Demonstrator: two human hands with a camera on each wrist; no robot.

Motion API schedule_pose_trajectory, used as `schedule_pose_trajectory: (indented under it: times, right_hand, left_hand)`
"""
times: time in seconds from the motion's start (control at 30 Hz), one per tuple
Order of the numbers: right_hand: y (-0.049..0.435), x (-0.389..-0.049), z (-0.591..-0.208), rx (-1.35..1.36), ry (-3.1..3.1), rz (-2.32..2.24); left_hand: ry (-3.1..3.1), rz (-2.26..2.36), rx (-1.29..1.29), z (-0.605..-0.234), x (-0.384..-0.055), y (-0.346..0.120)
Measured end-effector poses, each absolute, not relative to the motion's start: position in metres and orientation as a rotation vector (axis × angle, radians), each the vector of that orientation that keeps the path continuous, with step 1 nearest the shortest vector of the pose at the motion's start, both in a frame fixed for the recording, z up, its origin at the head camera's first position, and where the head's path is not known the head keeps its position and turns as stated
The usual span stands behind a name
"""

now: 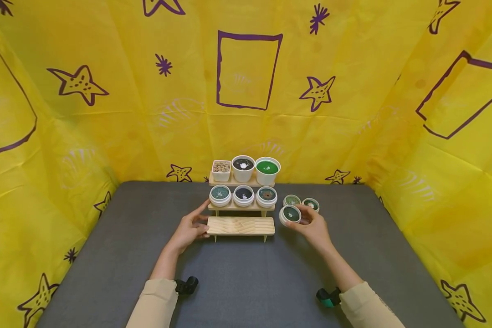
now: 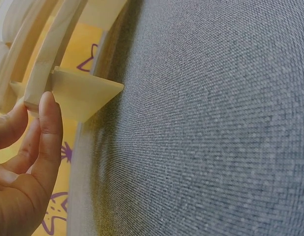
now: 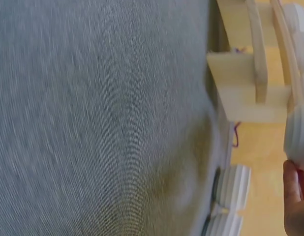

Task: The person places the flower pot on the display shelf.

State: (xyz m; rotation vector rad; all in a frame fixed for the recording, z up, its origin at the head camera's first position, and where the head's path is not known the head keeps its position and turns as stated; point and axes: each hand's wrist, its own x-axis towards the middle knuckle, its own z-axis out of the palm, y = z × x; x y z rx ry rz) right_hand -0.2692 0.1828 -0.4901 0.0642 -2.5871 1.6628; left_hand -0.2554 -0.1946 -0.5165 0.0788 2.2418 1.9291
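Observation:
My right hand (image 1: 313,229) pinches a small white pot (image 1: 290,215) with a dark green filling, just right of a tiered wooden stand (image 1: 241,226). In the right wrist view the ribbed side of this pot (image 3: 296,137) shows above the fingertips. My left hand (image 1: 192,229) is at the stand's left end. Seen from the left wrist, its thumb and fingers (image 2: 49,123) grip the end of a shelf board (image 2: 44,69). The lowest shelf carries nothing. On the middle tier sit a teal pot (image 1: 220,193), a dark pot (image 1: 243,195) and a greenish-brown one (image 1: 266,195).
Behind the held pot, a light green pot (image 1: 291,200) and a dark green pot (image 1: 311,204) stand on the grey tabletop (image 1: 246,282). The top tier holds a square cup of grains (image 1: 221,169), a dark tub (image 1: 243,167) and a bright green tub (image 1: 268,169). Yellow cloth (image 1: 246,132) surrounds the table.

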Motion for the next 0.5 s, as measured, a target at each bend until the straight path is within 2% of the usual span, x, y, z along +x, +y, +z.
schedule_pose_trajectory:
  times: [0.5]
  right_hand:
    - [0.153,-0.259,-0.498,0.197,-2.561,1.747]
  left_hand:
    - [2.257,1.928,0.091,-0.517,-0.255,-0.194]
